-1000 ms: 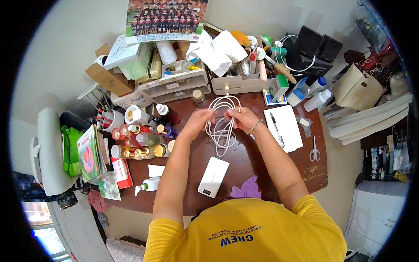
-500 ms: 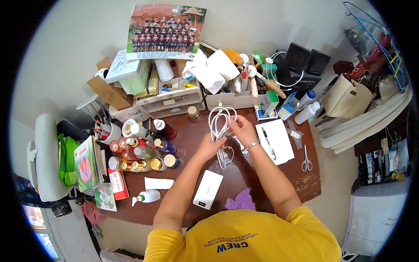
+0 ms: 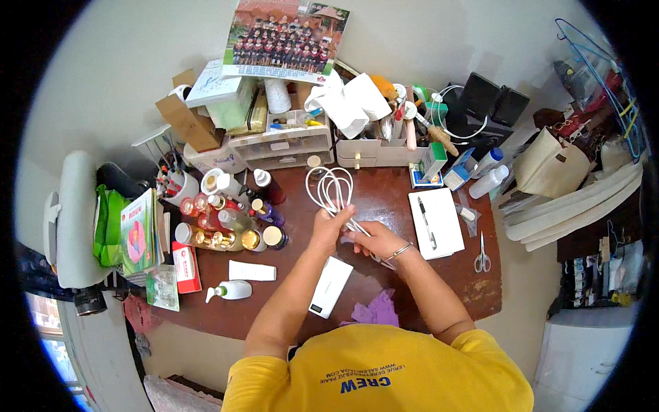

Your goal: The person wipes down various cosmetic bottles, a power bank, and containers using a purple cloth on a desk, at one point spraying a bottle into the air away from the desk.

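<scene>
A white cable (image 3: 336,202), coiled into several loose loops, stands up over the middle of the brown table. Closed around the base of the loops is my left hand (image 3: 329,228). My right hand (image 3: 376,240), just to the right of it and a little lower, has its fingers wrapped round the gathered strands, with a short length sticking out below. Partly under my left wrist lies a white, flat, rectangular block that looks like a power bank (image 3: 332,287). A crumpled purple cloth (image 3: 377,310) rests near the table's front edge.
Several bottles and jars (image 3: 237,220) crowd the left side, beside a white tube (image 3: 252,270) and a pump bottle (image 3: 233,290). To the right are white paper (image 3: 446,223) with a black pen (image 3: 426,223), and scissors (image 3: 482,257). Drawer boxes (image 3: 281,147) line the back.
Both hands have come lower, toward me. My right hand has moved from beside the upper loops down to the strands under my left hand, and the loops now lean up and left.
</scene>
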Demonstrator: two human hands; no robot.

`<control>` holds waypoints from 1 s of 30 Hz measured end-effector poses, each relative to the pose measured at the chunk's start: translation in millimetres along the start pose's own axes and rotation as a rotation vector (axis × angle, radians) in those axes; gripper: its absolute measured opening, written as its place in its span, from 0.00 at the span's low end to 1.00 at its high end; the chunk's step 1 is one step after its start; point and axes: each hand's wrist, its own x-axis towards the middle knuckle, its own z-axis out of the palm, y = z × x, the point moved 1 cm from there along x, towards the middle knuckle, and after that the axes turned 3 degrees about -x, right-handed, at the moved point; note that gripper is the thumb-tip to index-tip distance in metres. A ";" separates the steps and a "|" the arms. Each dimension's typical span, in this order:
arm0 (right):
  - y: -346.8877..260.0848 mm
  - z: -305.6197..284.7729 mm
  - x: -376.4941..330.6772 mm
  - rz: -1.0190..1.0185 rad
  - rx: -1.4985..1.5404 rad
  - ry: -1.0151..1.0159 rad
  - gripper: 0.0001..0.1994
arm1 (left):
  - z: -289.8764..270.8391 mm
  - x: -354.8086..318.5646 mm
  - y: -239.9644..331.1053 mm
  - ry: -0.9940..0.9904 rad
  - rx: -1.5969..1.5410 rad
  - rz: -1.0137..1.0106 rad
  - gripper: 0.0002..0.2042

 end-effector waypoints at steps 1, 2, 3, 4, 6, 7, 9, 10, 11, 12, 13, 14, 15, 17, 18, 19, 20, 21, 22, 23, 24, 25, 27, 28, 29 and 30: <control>3.3 -0.5 -2.3 -0.007 0.057 -0.044 0.13 | -0.6 -3.7 0.3 -0.073 -0.202 -0.056 0.14; 7.6 -1.7 -4.4 -0.014 0.115 -0.086 0.13 | 0.0 -7.0 2.4 -0.146 -0.405 -0.111 0.17; 11.6 -1.7 -6.6 -0.019 0.175 -0.129 0.13 | 1.0 -10.5 7.3 -0.218 -0.607 -0.166 0.20; 14.8 -1.0 -7.7 -0.033 0.280 -0.200 0.13 | -3.2 -10.2 8.4 -0.326 -0.726 -0.237 0.26; 19.6 1.4 -11.4 -0.060 0.362 -0.277 0.13 | -6.2 -11.9 5.0 -0.331 -0.763 -0.241 0.25; 21.4 2.0 -12.2 -0.075 0.400 -0.316 0.13 | -6.0 -12.7 5.3 -0.335 -0.781 -0.240 0.25; 25.5 3.8 -11.6 -0.061 0.390 -0.291 0.14 | -3.4 -14.2 4.0 -0.258 -0.738 -0.214 0.23; 24.7 5.7 -12.3 -0.045 0.376 -0.256 0.14 | -4.1 -15.0 3.0 -0.241 -0.721 -0.185 0.23; 24.4 7.1 -12.6 -0.029 0.361 -0.223 0.14 | -4.0 -14.9 2.4 -0.224 -0.704 -0.157 0.23; 29.5 7.4 -11.2 -0.026 0.367 -0.207 0.15 | 7.1 -19.5 12.3 -0.015 -0.724 -0.199 0.19; 21.8 7.5 -15.0 -0.081 0.317 -0.199 0.17 | 5.3 -18.3 9.2 0.029 -0.730 -0.185 0.17; 24.0 8.5 -19.4 -0.071 0.312 -0.192 0.18 | 1.2 -16.8 4.1 0.073 -0.735 -0.171 0.15; 24.5 7.3 -22.0 -0.073 0.306 -0.183 0.19 | -2.8 -13.6 1.4 0.111 -0.734 -0.149 0.13; 30.5 6.6 -26.6 -0.065 0.284 -0.192 0.19 | -7.6 -13.2 -4.6 0.171 -0.706 -0.189 0.07; 39.2 6.6 -26.1 -0.028 0.251 -0.171 0.18 | -8.4 -13.2 -8.0 0.204 -0.748 -0.216 0.07; 46.0 7.1 -24.1 0.009 0.219 -0.148 0.18 | -11.0 -12.7 -12.3 0.236 -0.791 -0.244 0.06; 50.3 7.0 -20.4 0.009 0.183 -0.127 0.16 | -15.3 -13.4 -15.2 0.247 -0.799 -0.240 0.06; 48.0 8.1 -20.9 0.005 0.144 -0.089 0.15 | -17.4 -14.1 -18.3 0.255 -0.810 -0.239 0.06; 43.7 10.4 -22.2 0.001 0.106 -0.052 0.15 | -18.9 -15.2 -20.9 0.263 -0.820 -0.238 0.06; 41.5 11.8 -22.9 -0.004 0.067 -0.015 0.14 | -19.8 -15.9 -22.5 0.269 -0.828 -0.238 0.06; 39.8 12.2 -21.1 -0.011 0.034 -0.015 0.16 | -21.0 -16.1 -20.9 0.275 -0.837 -0.234 0.06; 37.0 12.7 -24.0 -0.013 0.038 -0.037 0.16 | -22.3 -17.2 -20.0 0.282 -0.845 -0.228 0.06; 29.2 13.8 -31.9 -0.023 0.050 -0.088 0.17 | -23.2 -20.9 -21.2 0.258 -0.832 -0.231 0.05; 31.9 11.7 -32.2 0.002 0.064 -0.163 0.19 | -23.3 -23.5 -20.7 0.248 -0.824 -0.231 0.05; 30.8 12.0 -34.5 -0.006 0.145 -0.211 0.20 | -22.8 -27.0 -19.9 0.240 -0.807 -0.227 0.05; 28.6 12.4 -39.6 -0.013 0.226 -0.254 0.20 | -18.9 -31.6 -16.5 0.228 -0.789 -0.228 0.05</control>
